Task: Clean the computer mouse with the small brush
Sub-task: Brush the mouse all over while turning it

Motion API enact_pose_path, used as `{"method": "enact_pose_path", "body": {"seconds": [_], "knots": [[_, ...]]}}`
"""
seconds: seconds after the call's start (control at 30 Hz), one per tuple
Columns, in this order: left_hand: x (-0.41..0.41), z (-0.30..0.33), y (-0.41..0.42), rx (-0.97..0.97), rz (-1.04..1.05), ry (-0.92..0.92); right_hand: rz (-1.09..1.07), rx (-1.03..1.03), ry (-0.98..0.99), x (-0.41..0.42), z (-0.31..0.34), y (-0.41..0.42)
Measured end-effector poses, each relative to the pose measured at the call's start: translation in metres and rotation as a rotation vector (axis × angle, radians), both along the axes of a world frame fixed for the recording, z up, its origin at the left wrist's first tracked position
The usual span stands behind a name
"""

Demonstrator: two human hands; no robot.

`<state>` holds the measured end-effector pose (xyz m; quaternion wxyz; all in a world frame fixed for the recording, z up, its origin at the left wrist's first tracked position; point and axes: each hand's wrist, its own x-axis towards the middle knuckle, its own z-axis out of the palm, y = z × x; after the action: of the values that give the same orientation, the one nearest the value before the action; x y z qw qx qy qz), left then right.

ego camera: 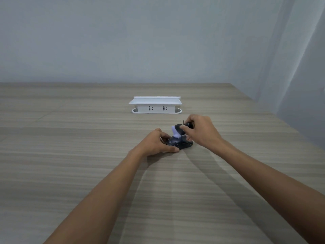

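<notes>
A black computer mouse (181, 144) lies on the wooden table (70, 155), just right of centre. My left hand (155, 142) grips its left side, thumb along the near edge. My right hand (200, 130) holds a small brush (177, 132) with a black body and white bristles. The bristles point down and touch the top of the mouse. Part of the mouse is hidden behind both hands.
A white socket box (155, 105) with a raised lid stands on the table beyond the hands. The table's right edge (274, 113) runs diagonally near a grey wall. The far edge meets the back wall.
</notes>
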<state>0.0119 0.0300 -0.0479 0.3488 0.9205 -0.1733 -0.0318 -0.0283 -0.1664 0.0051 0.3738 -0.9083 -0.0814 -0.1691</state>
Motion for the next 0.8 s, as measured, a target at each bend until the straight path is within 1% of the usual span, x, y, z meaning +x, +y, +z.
{"method": "enact_pose_path", "body": {"seconds": [0.2, 0.3, 0.37, 0.43, 0.57, 0.63, 0.73, 0.8], "knots": [[0.005, 0.015, 0.005, 0.109, -0.067, 0.075, -0.031, 0.057, -0.013, -0.004, 0.003, -0.023], [0.010, 0.031, 0.007, 0.117, -0.119, 0.049, -0.081, 0.061, 0.007, -0.008, 0.004, -0.037], [0.011, 0.041, 0.005, 0.119, -0.180, 0.033, -0.103, 0.046, 0.040, -0.011, 0.003, -0.044], [0.013, 0.047, -0.001, 0.135, -0.237, 0.050, -0.092, 0.058, 0.119, -0.014, 0.000, -0.047], [0.015, 0.050, -0.011, 0.165, -0.302, 0.072, -0.043, 0.203, 0.279, -0.016, -0.007, -0.046], [0.014, 0.050, -0.012, 0.195, -0.319, 0.051, -0.042, 0.246, 0.294, -0.014, -0.010, -0.047], [0.011, 0.052, -0.011, 0.209, -0.304, 0.054, -0.074, 0.285, 0.267, -0.007, -0.015, -0.050], [0.009, 0.054, -0.008, 0.226, -0.284, 0.058, -0.080, 0.352, 0.280, -0.002, -0.019, -0.050]]}}
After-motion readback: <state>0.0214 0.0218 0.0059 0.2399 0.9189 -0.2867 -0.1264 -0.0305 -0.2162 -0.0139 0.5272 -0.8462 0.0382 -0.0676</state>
